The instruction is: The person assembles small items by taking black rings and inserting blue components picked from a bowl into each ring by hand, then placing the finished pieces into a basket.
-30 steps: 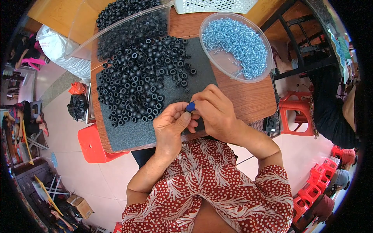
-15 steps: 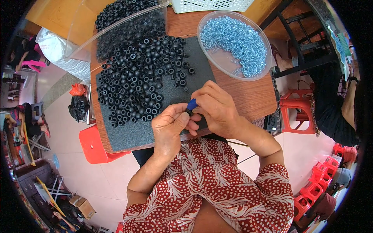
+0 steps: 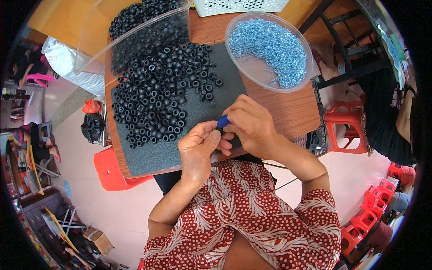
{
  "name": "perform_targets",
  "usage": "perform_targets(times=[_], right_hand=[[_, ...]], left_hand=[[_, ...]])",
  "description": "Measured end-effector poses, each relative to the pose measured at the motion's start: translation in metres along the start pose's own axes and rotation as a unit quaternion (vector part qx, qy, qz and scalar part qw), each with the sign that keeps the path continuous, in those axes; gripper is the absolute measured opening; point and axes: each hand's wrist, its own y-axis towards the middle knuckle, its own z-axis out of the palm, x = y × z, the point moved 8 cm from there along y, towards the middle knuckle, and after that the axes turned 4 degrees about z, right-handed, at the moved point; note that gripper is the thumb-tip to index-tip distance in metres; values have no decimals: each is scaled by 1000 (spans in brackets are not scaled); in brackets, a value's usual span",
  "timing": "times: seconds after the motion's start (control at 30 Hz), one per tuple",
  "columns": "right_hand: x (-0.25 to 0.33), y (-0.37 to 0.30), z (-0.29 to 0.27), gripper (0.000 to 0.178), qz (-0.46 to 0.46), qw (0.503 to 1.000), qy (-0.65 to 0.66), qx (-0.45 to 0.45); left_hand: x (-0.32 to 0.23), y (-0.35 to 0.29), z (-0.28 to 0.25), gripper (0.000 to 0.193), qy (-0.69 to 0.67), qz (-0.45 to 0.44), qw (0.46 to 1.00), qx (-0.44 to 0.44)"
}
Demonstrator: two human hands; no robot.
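My left hand (image 3: 197, 146) and my right hand (image 3: 252, 123) meet over the near edge of the dark mat (image 3: 157, 157). The left thumb and fingers are pinched on a small black piece, mostly hidden by the fingertips. At the right fingertips shows a small blue piece (image 3: 223, 121), touching the left fingers; whether it is a tool or a finger cover is unclear. On the mat, left of my hands, lies a big heap of round black hollow caps (image 3: 155, 94). Beyond my right hand a round clear tub (image 3: 249, 74) holds many small light-blue metallic springs (image 3: 274, 45).
A clear plastic bin (image 3: 148, 36) of more black caps lies tipped at the table's far left. A white perforated basket (image 3: 243, 6) stands at the far edge. Red stools (image 3: 108, 168) flank the wooden table (image 3: 292, 108). A person in black sits at the right.
My hands stay together in nearly the same pose, the fingertips drawn slightly closer over the black piece. The whole view has shifted a little.
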Motion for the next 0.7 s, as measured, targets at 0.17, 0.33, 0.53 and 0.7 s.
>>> perform_targets(times=[0.17, 0.33, 0.53, 0.7], right_hand=[[4, -2, -1, 25, -6, 1000, -26, -5], [10, -6, -1, 25, -46, 998, -42, -27], [19, -13, -1, 26, -63, 996, -47, -46], [21, -16, -1, 29, -67, 996, -27, -56]], left_hand=[[0, 1, 0, 21, -3, 2, 1000, 9], [0, 3, 1, 19, -7, -8, 1000, -1], [-1, 4, 0, 12, -42, -21, 999, -18], [-1, 4, -3, 10, -52, -3, 998, -23]])
